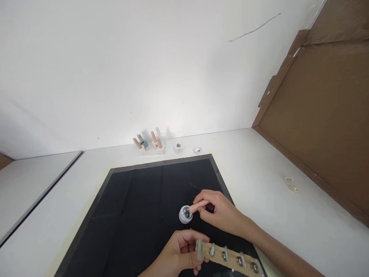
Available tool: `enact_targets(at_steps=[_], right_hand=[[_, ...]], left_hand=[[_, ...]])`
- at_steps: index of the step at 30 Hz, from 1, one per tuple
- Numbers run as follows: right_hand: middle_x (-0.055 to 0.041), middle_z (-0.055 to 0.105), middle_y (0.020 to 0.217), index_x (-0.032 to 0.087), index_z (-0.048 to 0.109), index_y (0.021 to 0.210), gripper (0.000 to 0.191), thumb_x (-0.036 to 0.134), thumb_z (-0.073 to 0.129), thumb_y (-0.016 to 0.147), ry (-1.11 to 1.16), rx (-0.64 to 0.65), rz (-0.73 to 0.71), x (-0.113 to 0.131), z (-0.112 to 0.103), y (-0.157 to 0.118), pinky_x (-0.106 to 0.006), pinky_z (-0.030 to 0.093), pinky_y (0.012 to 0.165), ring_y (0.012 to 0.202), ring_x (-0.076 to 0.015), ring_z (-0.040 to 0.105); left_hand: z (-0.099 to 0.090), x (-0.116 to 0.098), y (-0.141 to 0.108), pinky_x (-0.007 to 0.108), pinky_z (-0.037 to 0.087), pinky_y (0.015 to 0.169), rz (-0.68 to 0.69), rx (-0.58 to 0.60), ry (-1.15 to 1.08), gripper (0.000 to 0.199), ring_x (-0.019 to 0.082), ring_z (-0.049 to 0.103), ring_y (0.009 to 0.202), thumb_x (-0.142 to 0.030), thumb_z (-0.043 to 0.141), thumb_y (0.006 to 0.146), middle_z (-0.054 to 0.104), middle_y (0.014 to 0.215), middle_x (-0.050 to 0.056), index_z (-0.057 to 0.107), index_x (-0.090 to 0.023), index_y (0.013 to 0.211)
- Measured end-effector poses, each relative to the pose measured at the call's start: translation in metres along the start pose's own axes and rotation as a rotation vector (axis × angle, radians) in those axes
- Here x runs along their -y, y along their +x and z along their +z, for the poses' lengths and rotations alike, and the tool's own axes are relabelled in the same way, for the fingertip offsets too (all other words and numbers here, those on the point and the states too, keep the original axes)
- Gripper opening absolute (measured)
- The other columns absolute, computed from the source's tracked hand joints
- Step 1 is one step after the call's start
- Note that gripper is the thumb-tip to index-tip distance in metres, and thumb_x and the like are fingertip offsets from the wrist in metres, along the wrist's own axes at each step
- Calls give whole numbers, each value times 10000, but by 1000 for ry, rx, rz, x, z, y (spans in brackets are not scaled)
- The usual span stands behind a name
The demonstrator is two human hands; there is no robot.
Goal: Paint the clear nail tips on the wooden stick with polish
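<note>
My right hand (215, 209) is closed round the peach cap of a nail polish brush (198, 206). The brush end points down into a small round white jar (186, 219) with shiny silvery contents; its bristles cannot be made out. Nearer to me, my left hand (184, 250) pinches one end of a tan strip (220, 258). Several false nail tips (212, 250) stand in a row along this strip on dark round metal studs. The end nail tip (200, 248) is greenish grey and lies between my left fingers.
A black mat (138, 207) with a grey border lies on the white table (253, 165). Behind it stand several nail polish bottles (139, 144) in a clear holder, a small clear pot (178, 147) and a shallow dish (197, 150). Two small cream rings (292, 188) lie at right, by the brown panel (323, 107).
</note>
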State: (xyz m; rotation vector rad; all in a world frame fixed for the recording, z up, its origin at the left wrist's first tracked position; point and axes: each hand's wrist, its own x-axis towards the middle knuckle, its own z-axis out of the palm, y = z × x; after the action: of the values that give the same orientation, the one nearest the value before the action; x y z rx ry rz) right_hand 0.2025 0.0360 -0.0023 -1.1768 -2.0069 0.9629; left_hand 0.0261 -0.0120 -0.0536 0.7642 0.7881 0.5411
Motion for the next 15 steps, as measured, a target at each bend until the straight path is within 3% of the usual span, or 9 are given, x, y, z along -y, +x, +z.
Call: enact_targets(at_steps=[10,15], right_hand=[[11,610,739,185,635,817,218,53,490,720,136,0,73,2,-3,0,-208,342,513,577,-101,468],[8,574,755,187,647,837,278,8,479,707,253,6,27,6,-7,0,-213,349,529,588,-97,457]], left_hand=[[2,-4,-2,210,378,448,-15,-22,5,508,70,495,449,-434,853,462,661,615,30,718,-137,852],[-2,1,0,204,372,431,0,4,-7,498,69,490,446,-419,853,473,662,614,31,720,-139,863]])
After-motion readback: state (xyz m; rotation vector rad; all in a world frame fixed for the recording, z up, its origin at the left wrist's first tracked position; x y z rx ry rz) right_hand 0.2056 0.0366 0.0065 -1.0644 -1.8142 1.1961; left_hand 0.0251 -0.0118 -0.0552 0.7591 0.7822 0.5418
